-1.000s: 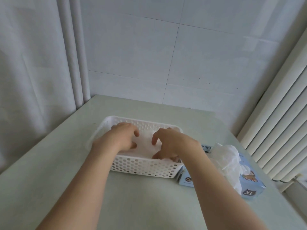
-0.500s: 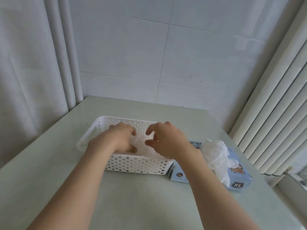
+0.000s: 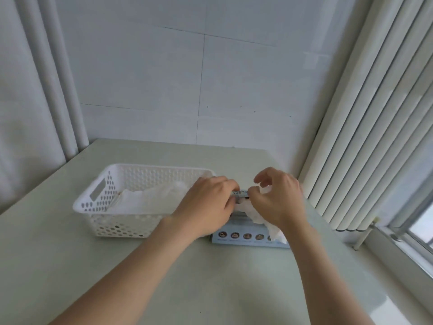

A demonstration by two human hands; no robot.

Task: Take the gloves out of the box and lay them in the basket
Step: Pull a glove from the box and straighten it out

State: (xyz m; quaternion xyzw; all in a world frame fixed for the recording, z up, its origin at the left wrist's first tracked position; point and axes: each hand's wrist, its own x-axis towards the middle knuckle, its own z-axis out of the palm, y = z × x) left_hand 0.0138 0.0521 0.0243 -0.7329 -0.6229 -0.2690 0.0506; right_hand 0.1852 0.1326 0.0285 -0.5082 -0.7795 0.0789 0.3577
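Note:
A pale blue glove box point(image 3: 246, 238) lies on the table just right of the white perforated basket point(image 3: 98, 207). White gloves point(image 3: 260, 215) bulge out of the box's top opening. Both my hands are over the box. My left hand point(image 3: 208, 207) has its fingers curled down at the opening, against the bunched gloves, with the fingertips hidden. My right hand point(image 3: 278, 200) pinches the glove bunch between thumb and forefinger, the other fingers raised. Several white gloves point(image 3: 150, 200) lie flat inside the basket.
The pale green table point(image 3: 210, 277) stands in a corner, with a tiled wall behind and a curtain point(image 3: 28, 90) on the left. A white radiator point(image 3: 365, 137) and a window sill point(image 3: 403, 254) run along the right edge.
Both hands have left the basket and moved right onto the glove box. The gloves they were smoothing stay in the basket. The camera has swung right too.

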